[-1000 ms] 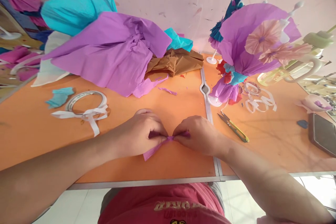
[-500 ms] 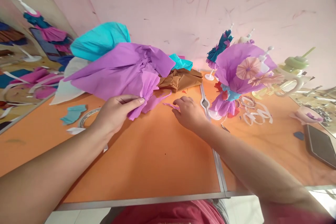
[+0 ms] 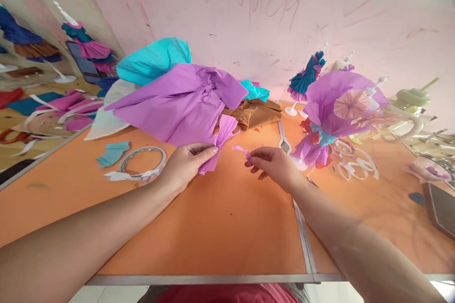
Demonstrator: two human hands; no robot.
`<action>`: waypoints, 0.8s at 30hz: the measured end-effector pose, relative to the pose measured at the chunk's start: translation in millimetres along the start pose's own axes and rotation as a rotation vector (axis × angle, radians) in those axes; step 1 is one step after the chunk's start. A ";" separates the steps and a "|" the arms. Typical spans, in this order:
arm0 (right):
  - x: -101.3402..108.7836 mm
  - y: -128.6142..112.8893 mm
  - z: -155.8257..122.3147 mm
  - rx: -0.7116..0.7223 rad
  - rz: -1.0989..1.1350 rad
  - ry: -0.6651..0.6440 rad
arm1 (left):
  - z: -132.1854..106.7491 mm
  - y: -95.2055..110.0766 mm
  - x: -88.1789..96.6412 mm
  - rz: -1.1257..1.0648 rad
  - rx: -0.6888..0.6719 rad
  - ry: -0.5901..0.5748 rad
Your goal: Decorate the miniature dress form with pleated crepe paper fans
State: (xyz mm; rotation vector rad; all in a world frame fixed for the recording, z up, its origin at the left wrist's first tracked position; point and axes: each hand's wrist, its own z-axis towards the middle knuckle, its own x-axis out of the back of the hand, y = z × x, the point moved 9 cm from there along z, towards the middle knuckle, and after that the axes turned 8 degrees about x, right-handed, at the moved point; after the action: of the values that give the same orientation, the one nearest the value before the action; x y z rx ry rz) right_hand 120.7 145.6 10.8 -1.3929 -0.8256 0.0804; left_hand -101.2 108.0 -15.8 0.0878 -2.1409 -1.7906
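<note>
Between the thumb and fingers of my left hand (image 3: 194, 163) is a gathered piece of purple crepe paper (image 3: 224, 131), pinched at its middle so both ends flare. My right hand (image 3: 272, 163), a little to the right, pinches a thin purple paper strip (image 3: 241, 150) whose loose end curls toward the left. The strip and the gathered piece are apart. Behind my left hand lies a large purple crepe sheet (image 3: 170, 104), crumpled at one spot, with a turquoise sheet (image 3: 154, 59) and a white sheet (image 3: 110, 109) beside it.
On the orange table (image 3: 213, 236) are a tape ring (image 3: 125, 163), a turquoise scrap (image 3: 113, 153), brown crepe paper (image 3: 261, 113), a purple paper bouquet (image 3: 327, 90), curled white strips (image 3: 357, 165) and a phone (image 3: 441, 208). Small dressed figures (image 3: 307, 73) stand near the wall.
My left hand has lifted the gathered purple piece away from the large sheet and turned it more upright. My right hand has picked the thin strip up from the table. The view has shifted slightly.
</note>
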 end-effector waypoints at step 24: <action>-24.2 1.6 -7.4 -0.005 0.258 0.252 | -41.9 33.5 -41.9 0.353 -0.432 -0.063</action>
State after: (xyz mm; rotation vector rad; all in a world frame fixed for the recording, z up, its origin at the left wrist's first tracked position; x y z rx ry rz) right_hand 107.9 127.4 -1.5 -1.4734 -0.4358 0.0989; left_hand -43.5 86.4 13.1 -0.4290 -1.6296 -2.0004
